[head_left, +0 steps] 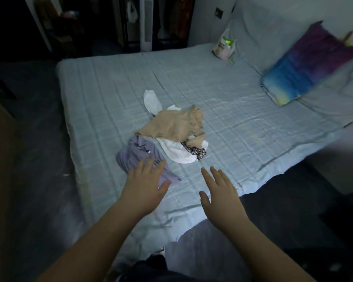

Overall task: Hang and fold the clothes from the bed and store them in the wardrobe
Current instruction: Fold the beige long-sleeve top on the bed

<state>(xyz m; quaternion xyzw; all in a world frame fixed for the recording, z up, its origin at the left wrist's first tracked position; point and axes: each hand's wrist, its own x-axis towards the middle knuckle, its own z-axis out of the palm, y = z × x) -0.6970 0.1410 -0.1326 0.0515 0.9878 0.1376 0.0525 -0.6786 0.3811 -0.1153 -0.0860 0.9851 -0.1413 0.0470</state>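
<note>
The bed [243, 119] holds one clothes pile [171, 127], one pillow [306, 64], one bag [224, 46]

Home bedroom: bed [212, 94], pillow [306, 66], wardrobe [147, 21].

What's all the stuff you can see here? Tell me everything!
bed: one, pale blue sheet, middle
beige top: one, beige, on top of the pile
white clothes: count unclear, white, poking out around the beige top
purple shirt: one, pale purple, pile's near left
patterned cloth: one, black and white, pile's near right
pillow: one, purple, blue and yellow, bed's right end
bag: one, white with green, bed's far corner
wardrobe: one, dark, behind the bed
left hand: one, open, over the purple shirt
right hand: one, open, over bare sheet
</note>
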